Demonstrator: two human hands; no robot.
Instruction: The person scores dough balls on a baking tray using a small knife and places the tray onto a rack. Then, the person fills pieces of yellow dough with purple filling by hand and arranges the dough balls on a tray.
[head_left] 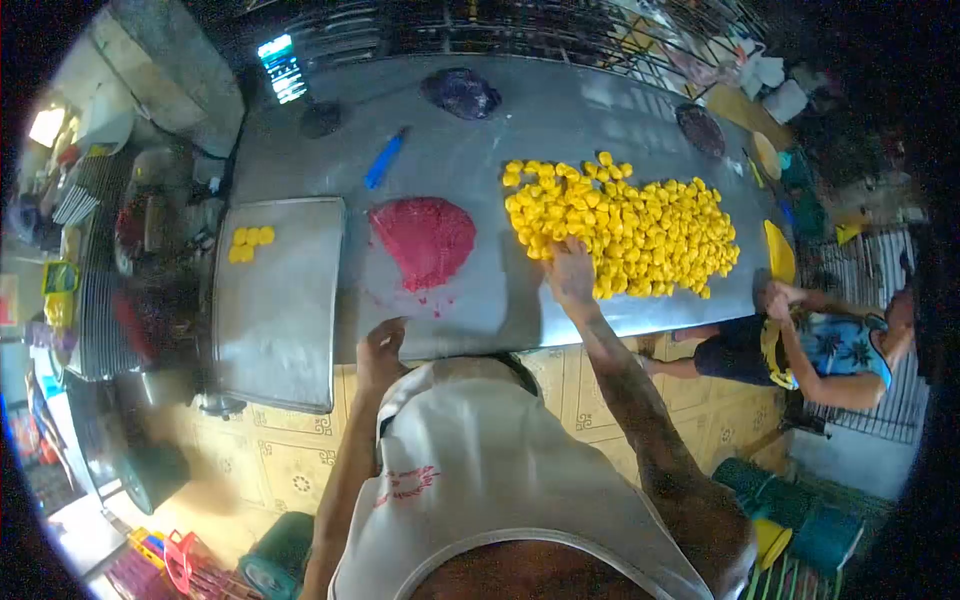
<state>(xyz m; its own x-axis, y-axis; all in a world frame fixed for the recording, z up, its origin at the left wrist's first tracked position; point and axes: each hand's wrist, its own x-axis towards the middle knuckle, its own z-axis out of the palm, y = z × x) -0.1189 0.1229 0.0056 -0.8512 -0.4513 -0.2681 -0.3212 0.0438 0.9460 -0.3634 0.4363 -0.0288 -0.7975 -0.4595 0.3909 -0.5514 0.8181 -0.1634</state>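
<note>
A wide pile of small yellow dough balls is spread over the right half of the metal table. My right hand is at the pile's near left edge, fingers bent down onto a yellow dough ball. My left hand is by the table's near edge, just below a mound of crumbly pink-red filling. Its fingers are curled together; whatever they hold, if anything, is hidden. To the left, a metal tray carries several flattened yellow pieces in its upper left part.
A blue-handled tool lies on the metal table beyond the filling. Farther back is a dark purple mass. Another person stands at the right end, hands near a yellow sheet-like piece. Stacked trays stand at left.
</note>
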